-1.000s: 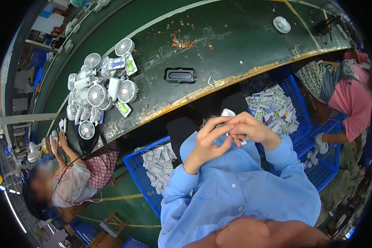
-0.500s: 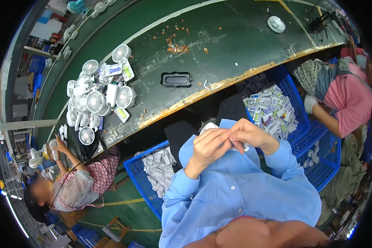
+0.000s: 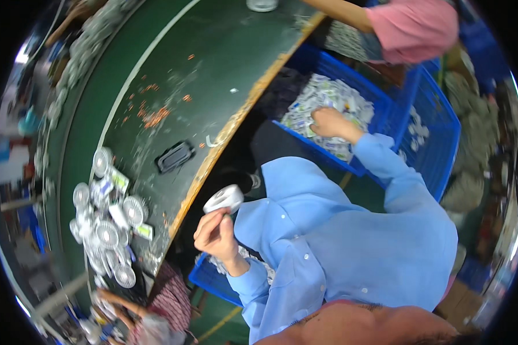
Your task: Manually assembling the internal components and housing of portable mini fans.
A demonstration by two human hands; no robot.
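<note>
My left hand (image 3: 216, 236) holds up a white round plastic part (image 3: 227, 198), pinched between thumb and fingers beside the table's front edge. The part looks like a small fan head; its details are blurred. Off to the right, my right hand (image 3: 330, 122) is down among white packets and pieces (image 3: 357, 108) heaped in a blue plastic basket (image 3: 384, 95). Its fingers are curled against the heap, and whatever they grasp is hidden.
White handheld fans (image 3: 107, 234) pile up on the green table (image 3: 172, 112). A black tray (image 3: 175, 157) and copper-coloured bits (image 3: 157, 117) lie there too. Another blue basket (image 3: 216, 282) stands below left. Co-workers sit nearby, one in a pink shirt (image 3: 414, 29).
My hands, together before, are now apart: the left raised with the white round part, the right moved into the right-hand basket. The whole view has turned to the right.
</note>
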